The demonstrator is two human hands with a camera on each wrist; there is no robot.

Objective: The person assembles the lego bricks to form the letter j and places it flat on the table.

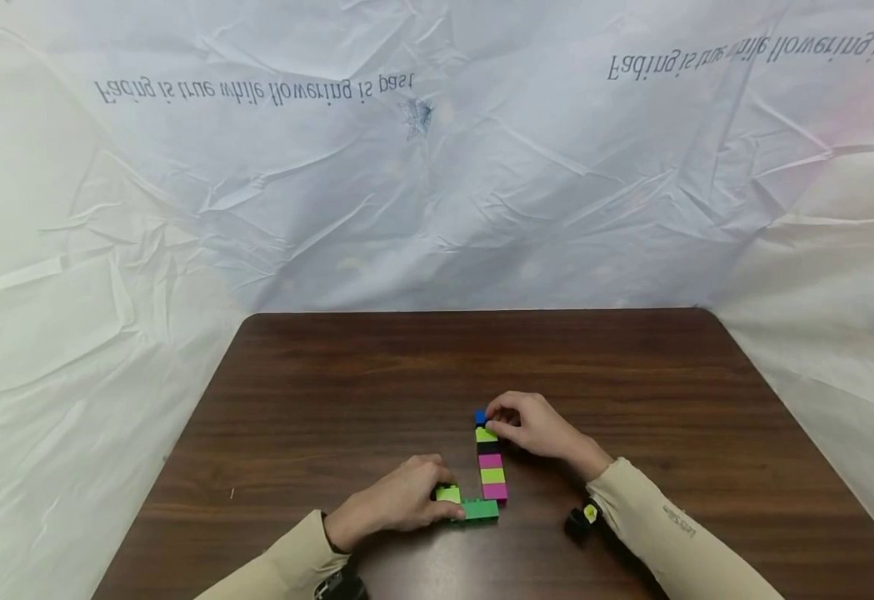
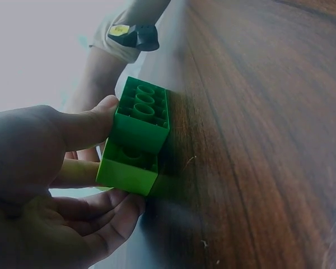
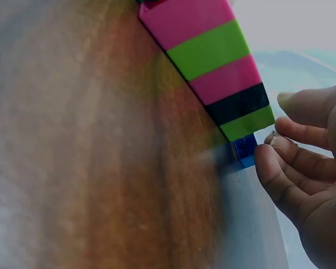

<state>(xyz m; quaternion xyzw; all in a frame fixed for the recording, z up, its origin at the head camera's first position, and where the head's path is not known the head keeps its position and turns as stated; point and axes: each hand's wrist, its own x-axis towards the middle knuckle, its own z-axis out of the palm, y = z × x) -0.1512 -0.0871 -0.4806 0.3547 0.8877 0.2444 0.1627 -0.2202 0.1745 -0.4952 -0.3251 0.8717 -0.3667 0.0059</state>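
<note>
In the head view my left hand (image 1: 404,496) holds a lime toy building brick (image 1: 447,493) against a longer green brick (image 1: 480,510). The thumb lies along the green brick (image 2: 139,133) and the fingers curl about the lime one (image 2: 127,174); the green one's hollow underside faces the left wrist camera. Across from it, a row of joined bricks (image 1: 492,476) in pink, lime and black lies on the table, with a blue brick (image 3: 244,150) at its far end. My right hand (image 1: 540,425) is beside that end, fingers loosely bent, fingertips right at the blue brick.
The bricks lie on a dark brown wooden table (image 1: 332,375). White printed sheeting (image 1: 437,183) hangs behind it and along both sides. Black cameras with straps are on both wrists, the right one (image 1: 579,522) low over the table.
</note>
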